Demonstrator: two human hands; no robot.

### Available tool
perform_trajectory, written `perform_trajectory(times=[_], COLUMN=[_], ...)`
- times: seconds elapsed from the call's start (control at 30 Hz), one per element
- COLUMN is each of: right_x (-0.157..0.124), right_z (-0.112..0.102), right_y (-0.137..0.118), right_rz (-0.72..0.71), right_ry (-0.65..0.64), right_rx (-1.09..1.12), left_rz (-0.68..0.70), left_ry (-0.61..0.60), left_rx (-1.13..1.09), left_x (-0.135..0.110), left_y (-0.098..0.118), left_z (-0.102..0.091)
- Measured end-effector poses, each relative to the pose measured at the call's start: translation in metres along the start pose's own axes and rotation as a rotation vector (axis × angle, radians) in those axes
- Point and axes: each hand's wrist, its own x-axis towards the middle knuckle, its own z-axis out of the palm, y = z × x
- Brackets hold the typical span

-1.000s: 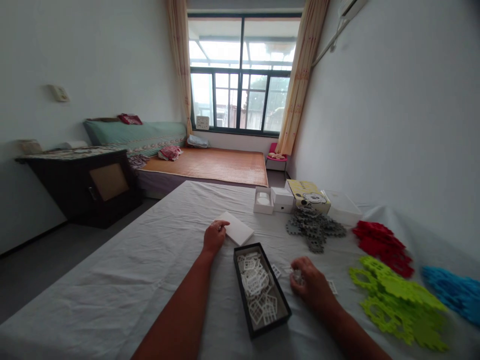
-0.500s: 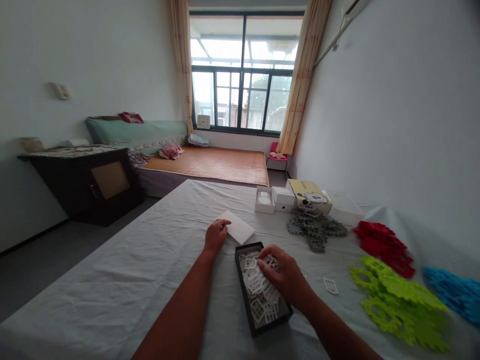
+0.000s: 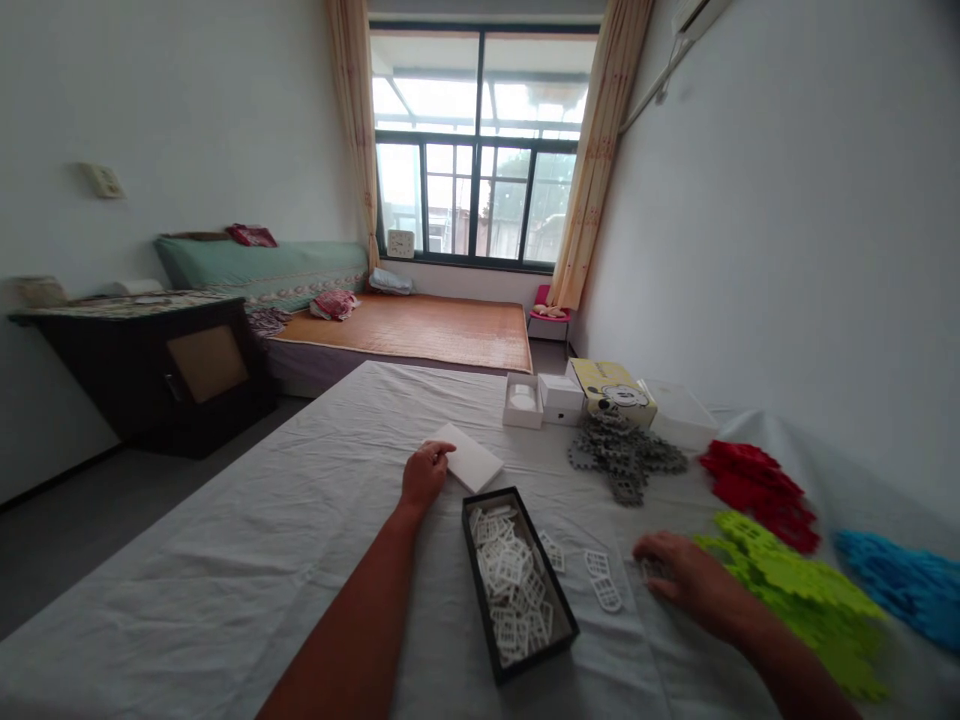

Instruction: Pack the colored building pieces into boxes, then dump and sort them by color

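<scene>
My left hand [image 3: 425, 474] rests at the near-left edge of a flat white box lid [image 3: 474, 460]. Its fingers are curled together, the index finger reaching onto the lid; whatever lies inside them is hidden. A black box [image 3: 498, 655] beside it holds many small white lattice pieces [image 3: 510, 575], shaped like toy windows. Low over the cloth to the right, my right hand [image 3: 679, 578] has its fingers on a white lattice piece [image 3: 654, 570], which they partly cover. Between that hand and the box lie a few loose lattice pieces [image 3: 598, 564].
Grey gear-edged pieces [image 3: 626, 450] sit behind my right hand. Red [image 3: 761, 490], lime-green [image 3: 799, 590] and blue [image 3: 911, 580] piles spread along the right. Small white boxes [image 3: 561, 398] and a yellow cartoon box [image 3: 613, 388] stand at the back of the cloth-covered table [image 3: 315, 490].
My right hand has moved from over the black box to the cloth on the right. A lattice piece is now under its fingers, uncovering loose ones beside the box. The left hand stays at the lid.
</scene>
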Motion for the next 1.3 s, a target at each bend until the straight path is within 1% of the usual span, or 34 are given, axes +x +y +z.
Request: perform_trajectory(times=[0.03, 0.1, 0.17, 0.23, 0.33, 0.43, 0.5, 0.6, 0.67, 0.73, 0.8, 0.87, 0.93, 1.0, 1.03, 1.13, 1.17, 1.23, 1.3], right_x=[-0.001, 0.0, 0.002, 0.004, 0.005, 0.006, 0.007, 0.008, 0.008, 0.007, 0.007, 0.008, 0.011, 0.017, 0.021, 0.033, 0.036, 0.04, 0.041], right_z=[-0.001, -0.004, -0.009, -0.012, -0.007, 0.003, 0.009, 0.011, 0.008, 0.004, -0.001, -0.007, -0.011, -0.011, -0.009, 0.004, 0.01, 0.022, 0.03], right_y=[0.0, -0.009, -0.024, -0.04, -0.057, -0.059, -0.055, -0.05, -0.051, -0.058, -0.073, -0.094, -0.114, -0.129, -0.132, -0.128, -0.123, -0.115, -0.109], right_rz=[0.001, 0.016, 0.008, -0.015, -0.039, -0.074, -0.08, -0.065, -0.07, -0.069, -0.075, -0.105, -0.15, -0.185, -0.192, -0.206, -0.22, -0.284, -0.336], right_ry=[-0.013, -0.028, -0.058, -0.119, -0.172, -0.167, -0.197, -0.226, -0.221, -0.204, -0.166, -0.126, -0.115, -0.1, -0.072, 0.053, 0.066, 0.015, -0.062], right_rx=[0.016, 0.066, 0.179, 0.317, 0.427, 0.41, 0.373, 0.308, 0.27, 0.256, 0.292, 0.372, 0.454, 0.493, 0.485, 0.322, 0.255, 0.171, 0.161], left_rz=[0.002, 0.007, 0.01, 0.011, 0.013, 0.012, 0.01, 0.007, 0.005, 0.004, 0.007, 0.009, 0.009, 0.005, 0.002, -0.003, -0.003, -0.002, -0.002], left_ry=[-0.001, -0.004, -0.008, -0.01, -0.008, -0.01, -0.013, -0.015, -0.014, -0.014, -0.016, -0.018, -0.021, -0.022, -0.021, -0.018, -0.017, -0.013, -0.011], left_rx=[0.002, 0.007, 0.011, 0.013, 0.013, 0.013, 0.013, 0.012, 0.01, 0.006, 0.001, -0.004, -0.006, -0.005, -0.005, -0.006, -0.007, -0.011, -0.015], left_x=[0.0, 0.0, -0.001, -0.001, -0.001, -0.002, -0.001, -0.001, -0.001, -0.001, -0.001, -0.001, -0.001, -0.001, -0.001, -0.001, -0.001, -0.001, -0.001], left_y=[0.0, -0.001, -0.001, 0.0, 0.001, 0.001, 0.001, 0.0, 0.0, 0.0, 0.001, 0.001, 0.001, 0.0, 0.0, -0.001, -0.002, -0.002, -0.002], left_z=[0.0, 0.0, 0.0, -0.001, -0.002, -0.002, -0.002, -0.001, 0.0, 0.0, 0.0, 0.0, -0.001, -0.001, -0.001, -0.001, 0.0, 0.0, 0.001])
